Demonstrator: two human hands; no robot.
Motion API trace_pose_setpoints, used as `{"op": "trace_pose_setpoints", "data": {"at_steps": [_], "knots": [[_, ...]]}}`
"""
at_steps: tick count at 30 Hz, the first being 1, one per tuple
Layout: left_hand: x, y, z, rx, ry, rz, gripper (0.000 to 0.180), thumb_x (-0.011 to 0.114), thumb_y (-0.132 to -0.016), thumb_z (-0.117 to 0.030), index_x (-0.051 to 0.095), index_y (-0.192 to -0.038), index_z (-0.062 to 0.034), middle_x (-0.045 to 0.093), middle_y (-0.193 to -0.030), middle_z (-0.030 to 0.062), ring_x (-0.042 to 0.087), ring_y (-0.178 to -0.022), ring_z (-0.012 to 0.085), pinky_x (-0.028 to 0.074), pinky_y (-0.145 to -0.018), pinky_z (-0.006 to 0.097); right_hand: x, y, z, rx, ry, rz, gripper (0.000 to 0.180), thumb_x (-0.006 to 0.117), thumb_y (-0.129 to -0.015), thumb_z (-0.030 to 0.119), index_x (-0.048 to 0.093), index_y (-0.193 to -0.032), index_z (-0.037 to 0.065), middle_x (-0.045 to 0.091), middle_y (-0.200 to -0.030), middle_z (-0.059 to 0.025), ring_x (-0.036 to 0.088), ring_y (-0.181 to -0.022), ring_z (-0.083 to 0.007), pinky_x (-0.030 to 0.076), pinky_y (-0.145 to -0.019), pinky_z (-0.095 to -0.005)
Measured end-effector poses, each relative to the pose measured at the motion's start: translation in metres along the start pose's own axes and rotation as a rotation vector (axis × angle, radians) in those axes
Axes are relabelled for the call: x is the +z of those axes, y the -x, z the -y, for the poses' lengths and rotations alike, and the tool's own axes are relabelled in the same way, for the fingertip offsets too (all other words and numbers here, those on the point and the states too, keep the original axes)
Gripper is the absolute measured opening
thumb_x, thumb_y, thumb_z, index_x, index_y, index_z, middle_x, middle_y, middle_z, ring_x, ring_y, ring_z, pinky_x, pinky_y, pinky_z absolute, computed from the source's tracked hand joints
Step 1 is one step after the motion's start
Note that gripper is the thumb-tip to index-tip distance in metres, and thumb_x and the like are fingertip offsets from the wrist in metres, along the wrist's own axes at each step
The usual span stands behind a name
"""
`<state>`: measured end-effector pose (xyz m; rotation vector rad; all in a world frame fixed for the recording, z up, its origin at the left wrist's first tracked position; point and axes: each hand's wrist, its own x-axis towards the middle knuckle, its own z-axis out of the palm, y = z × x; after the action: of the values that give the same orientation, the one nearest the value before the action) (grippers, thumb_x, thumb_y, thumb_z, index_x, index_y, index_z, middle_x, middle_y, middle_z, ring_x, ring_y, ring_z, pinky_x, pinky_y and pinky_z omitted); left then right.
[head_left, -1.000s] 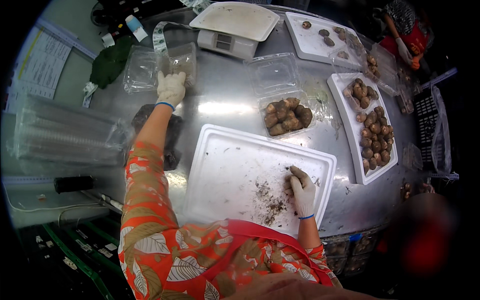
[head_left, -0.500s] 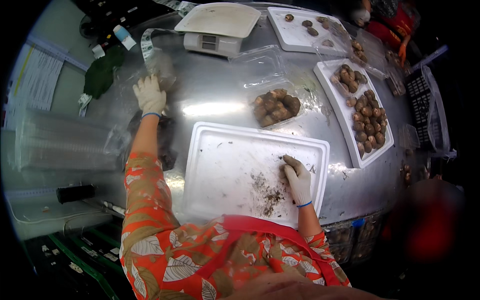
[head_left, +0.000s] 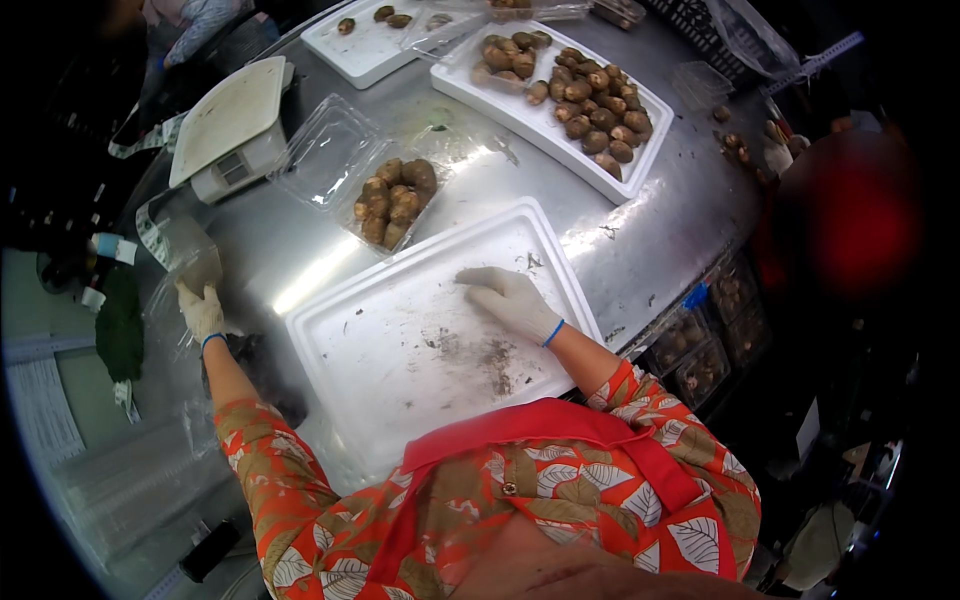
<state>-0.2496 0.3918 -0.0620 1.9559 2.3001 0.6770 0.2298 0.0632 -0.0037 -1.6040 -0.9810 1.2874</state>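
My left hand (head_left: 203,310), in a pale glove, is at the table's left side against crumpled clear plastic (head_left: 196,262). Its fingers look apart, though the plastic partly blurs their tips. Over a white foam tray (head_left: 345,395) scattered with dark dirt, my right hand (head_left: 512,303), gloved too, has its fingers stretched to the left and holds nothing. Beyond the tray stands an open clear plastic box with brown taro corms (head_left: 395,203) in it; its lid (head_left: 328,150) is folded back.
A weighing scale (head_left: 228,125) stands at the far left. Another white tray (head_left: 490,112) with many taros lies to the far right, and a further tray (head_left: 345,55) holds a few. Stacked clear containers (head_left: 140,485) sit at the lower left. A black crate (head_left: 690,35) is at the back.
My view has turned, so the table appears rotated. My right hand has straightened its fingers and lifted off the dirt. My left hand stays by the clear plastic, its fingers more bent.
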Motion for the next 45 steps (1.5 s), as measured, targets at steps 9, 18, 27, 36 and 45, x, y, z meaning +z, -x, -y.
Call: {"op": "trace_pose_setpoints", "data": {"at_steps": [9,18,27,36,45], "knots": [[-0.056,0.188,-0.154,0.284,0.517,-0.011,0.057,0.060,-0.096,-0.020,0.045,-0.146,0.0024,0.049,-0.148,0.0234,0.042,-0.141,0.0390,0.033,-0.117,0.044,-0.017,0.018,-0.019,-0.171,-0.058,-0.069,0.033,0.057,-0.100,0.018,0.067,-0.127,0.002,0.070,-0.087,-0.0043,0.064,-0.075,-0.0084,0.054,-0.068,-0.0244],[-0.009,0.334,-0.212,0.956,0.118,0.267,0.055,0.053,-0.098,-0.029,0.050,-0.144,0.0008,0.047,-0.148,0.0263,0.037,-0.139,0.0498,0.025,-0.121,0.054,-0.139,0.169,-0.011,-0.116,-0.237,-0.667,0.036,0.055,-0.102,0.026,0.067,-0.124,-0.001,0.071,-0.095,-0.0079,0.067,-0.078,-0.0112,0.057,-0.066,-0.0253],[-0.012,0.333,-0.219,0.908,0.153,0.323,0.049,0.050,-0.101,-0.030,0.055,-0.138,0.0015,0.052,-0.143,0.0272,0.044,-0.132,0.0494,0.031,-0.116,0.056,-0.191,0.291,-0.204,0.132,-0.642,-1.328,0.030,0.057,-0.100,0.013,0.059,-0.124,-0.005,0.066,-0.095,-0.0124,0.064,-0.072,-0.0177,0.055,-0.058,-0.0288],[0.014,0.329,-0.207,0.946,0.136,0.200,0.050,0.052,-0.096,-0.029,0.056,-0.132,0.0062,0.053,-0.142,0.0298,0.046,-0.130,0.0510,0.033,-0.114,0.055,-0.166,0.347,-0.243,0.189,-0.538,-1.375,0.029,0.063,-0.100,0.014,0.060,-0.125,0.001,0.065,-0.091,-0.0082,0.063,-0.068,-0.0151,0.054,-0.057,-0.0282],[0.006,0.329,-0.213,0.889,0.017,0.259,0.040,0.055,-0.091,-0.018,0.059,-0.123,0.0058,0.059,-0.130,0.0260,0.053,-0.117,0.0439,0.039,-0.107,0.053,-0.204,0.355,-0.315,0.407,0.143,-1.531,0.047,0.068,-0.093,0.037,0.067,-0.124,0.000,0.072,-0.100,-0.0092,0.065,-0.078,-0.0253,0.051,-0.068,-0.0420]]}}
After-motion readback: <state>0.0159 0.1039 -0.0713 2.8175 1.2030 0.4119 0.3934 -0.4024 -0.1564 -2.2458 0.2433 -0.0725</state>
